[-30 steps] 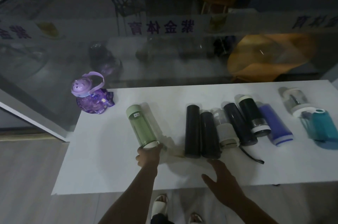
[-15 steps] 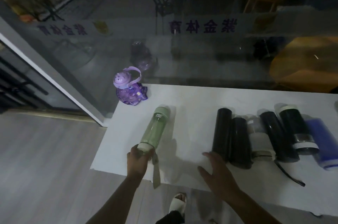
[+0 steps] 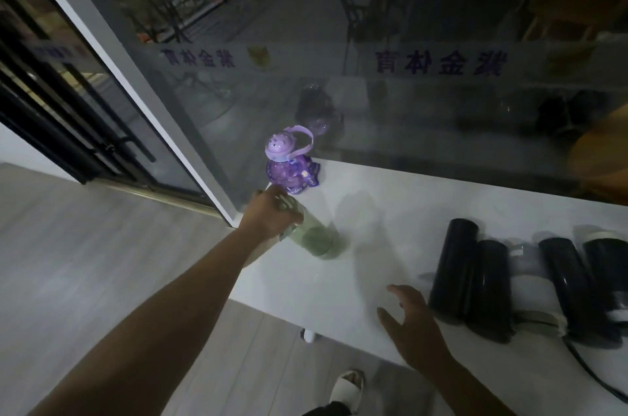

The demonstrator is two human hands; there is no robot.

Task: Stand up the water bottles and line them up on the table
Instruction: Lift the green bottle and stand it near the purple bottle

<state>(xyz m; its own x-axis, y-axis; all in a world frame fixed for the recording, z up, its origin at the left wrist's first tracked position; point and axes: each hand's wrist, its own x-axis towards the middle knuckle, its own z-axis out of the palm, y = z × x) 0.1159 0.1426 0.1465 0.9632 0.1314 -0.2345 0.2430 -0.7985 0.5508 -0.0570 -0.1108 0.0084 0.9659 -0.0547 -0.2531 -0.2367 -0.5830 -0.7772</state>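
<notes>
My left hand (image 3: 270,213) grips the top of the green translucent bottle (image 3: 316,239), which stands nearly upright near the left edge of the white table (image 3: 390,205). Just behind it stands the purple bottle (image 3: 290,166) with a carry strap, upright at the table's back left corner. My right hand (image 3: 413,327) hovers open over the front edge, left of two black bottles (image 3: 470,276) that lie side by side. More dark bottles (image 3: 577,286) lie to their right, partly cut off by the frame.
A glass wall (image 3: 407,92) with a band of printed characters runs right behind the table. A metal door frame (image 3: 136,89) stands at the left. A black cord (image 3: 591,371) trails off the lying bottles. My sandalled foot (image 3: 348,388) shows below the table edge.
The green bottle went from lying flat, held at its base end, to standing near the purple bottle with my left hand on its top. The view swung left. My right hand stayed open.
</notes>
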